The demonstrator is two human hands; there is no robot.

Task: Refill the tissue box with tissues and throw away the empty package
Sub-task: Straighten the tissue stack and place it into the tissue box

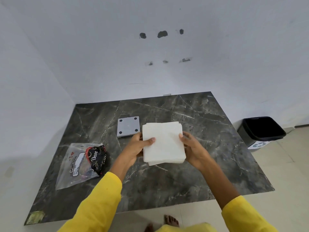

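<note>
A thick white stack of tissues (163,142) is held above the middle of the dark marble table (192,178). My left hand (137,148) grips its left edge with the thumb on top, and my right hand (192,147) grips its right edge. A grey square panel with four dark dots (128,126), apparently part of the tissue box, lies flat on the table just behind my left hand. The empty clear plastic tissue package (80,164) with a black and red printed end lies on the table's left side.
A black waste bin (260,129) with a black liner and a recycling mark stands on the floor to the right of the table. White walls close in behind and to the left. My bare feet (168,222) are at the table's near edge.
</note>
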